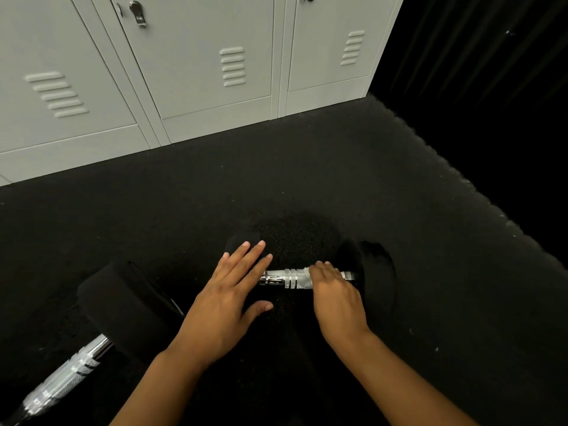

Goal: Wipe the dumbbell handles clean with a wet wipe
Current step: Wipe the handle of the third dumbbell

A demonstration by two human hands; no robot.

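I watched right hand (336, 298) clasp white wet wipe (304, 276) around knurled chrome handle (284, 278) of black dumbbell on floor; left hand (226, 298), fingers flat, steadied its end. Mid-wipe; next, probably second dumbbell's chrome handle (66, 379).

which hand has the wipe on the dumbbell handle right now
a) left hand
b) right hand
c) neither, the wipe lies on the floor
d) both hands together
b: the right hand curls over the chrome handle of the nearer dumbbell with the white wipe showing under its fingers, while the left hand lies flat with straight fingers over that dumbbell's left head.
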